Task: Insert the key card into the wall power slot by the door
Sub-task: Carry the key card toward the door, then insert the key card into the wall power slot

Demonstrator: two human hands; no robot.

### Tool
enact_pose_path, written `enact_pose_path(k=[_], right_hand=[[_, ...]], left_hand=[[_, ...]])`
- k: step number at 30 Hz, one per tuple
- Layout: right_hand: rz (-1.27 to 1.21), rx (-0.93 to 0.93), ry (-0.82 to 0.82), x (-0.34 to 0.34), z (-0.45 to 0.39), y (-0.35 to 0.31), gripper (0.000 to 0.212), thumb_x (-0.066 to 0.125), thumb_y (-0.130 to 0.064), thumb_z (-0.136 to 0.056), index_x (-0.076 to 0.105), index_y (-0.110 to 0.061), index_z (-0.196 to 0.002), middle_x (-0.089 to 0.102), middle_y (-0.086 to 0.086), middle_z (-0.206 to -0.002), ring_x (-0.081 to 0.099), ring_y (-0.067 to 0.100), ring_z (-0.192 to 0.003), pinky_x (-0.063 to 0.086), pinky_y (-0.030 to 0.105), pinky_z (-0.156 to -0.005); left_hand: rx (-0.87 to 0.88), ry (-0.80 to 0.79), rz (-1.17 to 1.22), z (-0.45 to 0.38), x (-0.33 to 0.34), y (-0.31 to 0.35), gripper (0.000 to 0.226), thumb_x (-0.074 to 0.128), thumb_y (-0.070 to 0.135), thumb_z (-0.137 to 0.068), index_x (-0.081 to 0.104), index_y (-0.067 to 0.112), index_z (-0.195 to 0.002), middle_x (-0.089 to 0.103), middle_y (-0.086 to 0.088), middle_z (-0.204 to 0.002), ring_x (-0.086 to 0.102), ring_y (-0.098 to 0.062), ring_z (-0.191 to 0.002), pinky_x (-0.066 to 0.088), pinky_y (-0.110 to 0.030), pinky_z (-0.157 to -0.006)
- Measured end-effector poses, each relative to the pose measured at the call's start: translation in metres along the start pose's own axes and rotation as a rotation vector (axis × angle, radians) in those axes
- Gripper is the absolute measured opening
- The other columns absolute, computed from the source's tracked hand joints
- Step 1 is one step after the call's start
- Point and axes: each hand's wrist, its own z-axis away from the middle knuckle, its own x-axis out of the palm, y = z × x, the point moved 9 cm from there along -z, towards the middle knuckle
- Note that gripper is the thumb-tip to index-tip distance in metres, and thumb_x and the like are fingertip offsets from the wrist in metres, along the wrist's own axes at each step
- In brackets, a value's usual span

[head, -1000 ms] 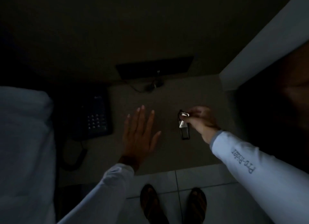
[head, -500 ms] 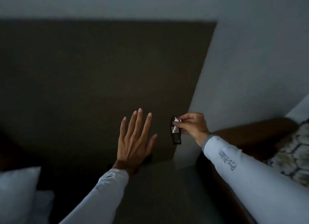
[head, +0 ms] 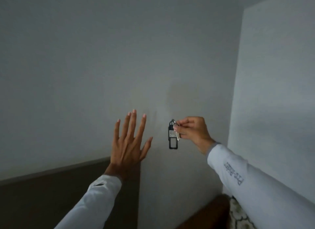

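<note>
The right hand (head: 192,132), just right of the frame's centre, pinched the top of a key tag (head: 172,137) between thumb and curled fingers (head: 183,122), gripping at the small metal ring where the tag hung. The tag was a dark, flat, oblong plastic piece with a pale label in its upper half and an open rectangular window in its lower half; it dangled straight down from the pinch, to the left of the knuckles. A short silvery metal piece (head: 177,135), likely a key, lay alongside it under the fingertips, though the dim light left its shape unclear. The tag hung in front of a plain grey wall (head: 102,58), and whether it touched that wall could not be told. To the left of the tag and apart from it, the left hand (head: 129,143) was raised with palm toward the wall, its fingers spread and straight, holding nothing; contact with the wall could not be judged. Both arms wore pale long sleeves, the left sleeve (head: 90,201) rising from the lower middle of the frame and the right sleeve (head: 255,182) from the lower right, with dark lettering printed near its cuff. A lighter wall panel (head: 276,92) filled the right side of the frame. A dark brown panel (head: 51,194) occupied the lower left, and a patterned fabric (head: 238,216) showed at the bottom right edge.
</note>
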Motion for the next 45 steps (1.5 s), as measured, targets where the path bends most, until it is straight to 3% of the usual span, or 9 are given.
enact_pose_path(k=[6,13,22,26,29,30,34,37,45], right_hand=[[0.126,-0.075,0.106,-0.121,0.028,-0.055,0.037,0.08,0.001,-0.075,0.069,0.001,-0.111,0.07,0.024,-0.089,0.069,0.033,-0.083,0.06,0.038,-0.076],[0.234,-0.111,0.347,-0.309,0.1,-0.105,0.032,0.075,0.006,-0.078,0.07,0.002,-0.109,0.073,0.034,-0.099,0.071,0.047,-0.096,0.057,0.057,-0.092],[0.357,-0.103,0.453,-0.559,0.242,-0.156,0.028,0.075,0.007,-0.078,0.068,0.002,-0.105,0.071,0.026,-0.091,0.068,0.03,-0.078,0.06,0.03,-0.064],[0.403,-0.077,0.548,-0.664,0.298,-0.171,0.03,0.076,0.008,-0.076,0.068,0.005,-0.105,0.07,0.023,-0.088,0.066,0.029,-0.074,0.06,0.039,-0.072],[0.478,-0.079,0.628,-0.734,0.338,-0.18,0.035,0.078,0.005,-0.077,0.069,0.002,-0.11,0.074,0.009,-0.074,0.068,0.012,-0.06,0.059,0.028,-0.062],[0.497,-0.081,0.645,-0.752,0.348,-0.182,0.035,0.078,0.004,-0.077,0.069,0.0,-0.111,0.075,0.008,-0.073,0.069,0.011,-0.06,0.06,0.027,-0.061],[0.513,-0.063,0.713,-0.823,0.385,-0.177,0.034,0.077,0.001,-0.078,0.07,-0.001,-0.111,0.073,0.031,-0.096,0.067,0.029,-0.08,0.058,0.051,-0.085],[0.53,-0.035,0.744,-0.869,0.394,-0.167,0.032,0.076,0.004,-0.079,0.069,0.004,-0.111,0.071,0.033,-0.099,0.066,0.032,-0.083,0.056,0.058,-0.09],[0.653,-0.02,0.803,-1.01,0.359,-0.13,0.037,0.075,0.004,-0.079,0.067,0.006,-0.115,0.067,0.028,-0.107,0.064,0.031,-0.092,0.059,0.049,-0.087]], left_hand=[[0.086,0.082,0.122,-0.049,-0.026,0.094,0.075,0.035,0.058,-0.103,0.023,0.018,-0.166,0.025,-0.021,-0.173,0.028,-0.037,-0.158,0.027,-0.061,-0.127],[0.196,0.136,0.285,-0.077,-0.072,0.269,0.073,0.036,0.058,-0.103,0.028,0.018,-0.164,0.029,-0.022,-0.171,0.034,-0.037,-0.156,0.032,-0.062,-0.124],[0.265,0.131,0.505,-0.063,-0.156,0.544,0.071,0.033,0.056,-0.105,0.029,0.016,-0.164,0.029,-0.022,-0.171,0.032,-0.037,-0.157,0.032,-0.062,-0.124],[0.316,0.083,0.569,-0.057,-0.183,0.646,0.073,0.028,0.058,-0.105,0.027,0.016,-0.165,0.028,-0.022,-0.171,0.032,-0.038,-0.157,0.031,-0.063,-0.125],[0.351,0.06,0.606,-0.056,-0.195,0.719,0.074,0.029,0.06,-0.104,0.029,0.016,-0.164,0.029,-0.023,-0.171,0.034,-0.04,-0.156,0.033,-0.064,-0.124],[0.366,0.055,0.615,-0.055,-0.198,0.74,0.075,0.03,0.06,-0.103,0.029,0.016,-0.164,0.03,-0.023,-0.17,0.034,-0.04,-0.155,0.034,-0.065,-0.123],[0.438,0.067,0.66,-0.046,-0.205,0.829,0.075,0.03,0.06,-0.103,0.028,0.016,-0.164,0.029,-0.022,-0.171,0.033,-0.039,-0.156,0.033,-0.064,-0.124],[0.46,0.071,0.705,-0.048,-0.198,0.884,0.074,0.03,0.06,-0.104,0.028,0.016,-0.164,0.03,-0.022,-0.171,0.033,-0.039,-0.156,0.035,-0.063,-0.123],[0.484,0.054,0.784,-0.073,-0.141,1.045,0.075,0.028,0.061,-0.104,0.033,0.015,-0.163,0.033,-0.023,-0.169,0.035,-0.04,-0.155,0.035,-0.064,-0.123]])
